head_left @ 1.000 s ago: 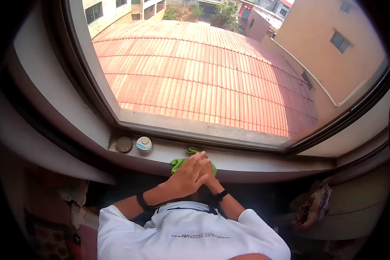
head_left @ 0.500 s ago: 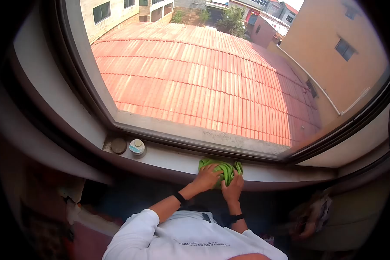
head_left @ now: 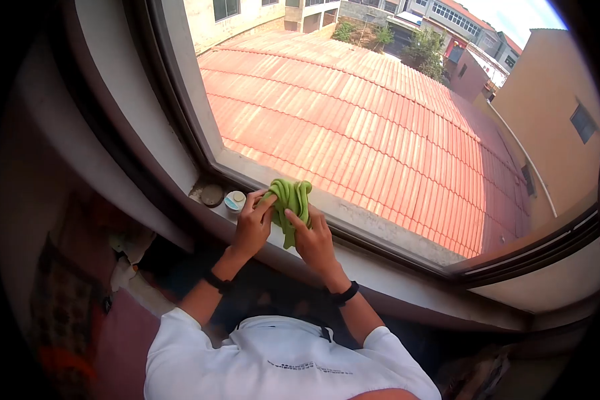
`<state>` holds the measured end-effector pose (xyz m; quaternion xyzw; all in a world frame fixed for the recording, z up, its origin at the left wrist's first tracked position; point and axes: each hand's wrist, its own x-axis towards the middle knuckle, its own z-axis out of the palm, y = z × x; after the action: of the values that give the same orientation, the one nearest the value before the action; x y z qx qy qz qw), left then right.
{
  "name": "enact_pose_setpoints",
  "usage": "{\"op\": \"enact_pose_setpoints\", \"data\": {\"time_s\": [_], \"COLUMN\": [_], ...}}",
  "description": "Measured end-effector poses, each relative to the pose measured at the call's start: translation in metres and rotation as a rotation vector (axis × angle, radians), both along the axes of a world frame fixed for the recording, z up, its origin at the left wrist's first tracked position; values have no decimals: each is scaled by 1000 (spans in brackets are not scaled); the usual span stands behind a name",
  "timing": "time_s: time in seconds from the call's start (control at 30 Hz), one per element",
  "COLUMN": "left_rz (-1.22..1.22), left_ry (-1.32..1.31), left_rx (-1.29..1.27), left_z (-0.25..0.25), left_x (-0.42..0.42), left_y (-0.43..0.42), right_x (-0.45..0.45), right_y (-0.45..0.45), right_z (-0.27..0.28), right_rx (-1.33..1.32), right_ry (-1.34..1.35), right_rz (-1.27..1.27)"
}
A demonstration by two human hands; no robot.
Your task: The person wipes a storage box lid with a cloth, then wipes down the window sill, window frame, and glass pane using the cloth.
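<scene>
A bunched green cloth [head_left: 289, 200] is held up between my hands, above the window sill [head_left: 283, 257] and in front of the glass. My left hand [head_left: 252, 227] grips its left side, fingers closed on the folds. On the right side, my right hand [head_left: 313, 240] holds the cloth with the thumb pressed against it. One end of the fabric hangs down between the two hands. Just left of my left hand stands a white container [head_left: 235, 201] with a pale cap and a blue label. Beside that sits a round brownish lid-like object [head_left: 212, 195].
A dark window frame [head_left: 393, 263] runs along the sill. Outside lie a red tiled roof [head_left: 353, 133] and a tan building [head_left: 547, 100]. At the lower left is a pinkish covered surface [head_left: 127, 340], with dim clutter around it.
Both hands have lifted the green cloth off the sill and carried it left, close to the white container. The cloth is more tightly bunched. The view has turned left.
</scene>
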<state>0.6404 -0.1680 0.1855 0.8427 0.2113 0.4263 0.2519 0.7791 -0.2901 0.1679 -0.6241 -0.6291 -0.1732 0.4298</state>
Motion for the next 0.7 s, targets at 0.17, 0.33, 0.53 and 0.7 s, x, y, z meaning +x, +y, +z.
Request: {"op": "enact_pose_setpoints", "data": {"time_s": [0.17, 0.33, 0.53, 0.7], "left_rz": [14, -651, -420, -359], "left_ry": [-388, -457, -598, -339], "left_rx": [425, 494, 894, 791], "left_z": [196, 301, 290, 211], "left_x": [50, 134, 213, 193], "left_y": [33, -12, -122, -116], "right_x": [16, 38, 56, 106], "right_y": [33, 0, -87, -113], "right_z": [172, 253, 276, 190], "right_rx": [304, 847, 1155, 758], "right_ry": [1, -59, 390, 156], "right_rz": [28, -140, -397, -651]}}
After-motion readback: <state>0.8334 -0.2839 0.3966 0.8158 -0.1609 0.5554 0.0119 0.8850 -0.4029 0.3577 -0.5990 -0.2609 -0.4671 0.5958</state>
